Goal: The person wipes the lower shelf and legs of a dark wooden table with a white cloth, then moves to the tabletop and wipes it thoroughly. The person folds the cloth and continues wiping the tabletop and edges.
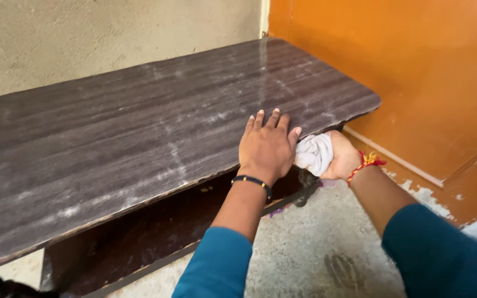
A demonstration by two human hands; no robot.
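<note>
A dark wood-grain table top (139, 121) with pale dusty streaks fills the middle of the view. My left hand (266, 146) lies flat on it near the front edge, fingers together, with a black band at the wrist. My right hand (342, 157) is closed around a bunched white cloth (314, 153), held against the table's front edge near its right corner. A red and yellow thread is tied at that wrist. Both arms wear teal sleeves.
An orange wall (415, 72) stands close on the right, with chipped paint at its base. A rough beige wall (84, 38) runs behind the table. Below lies a grey concrete floor (316, 248), and a dark lower shelf (139, 243) sits under the top.
</note>
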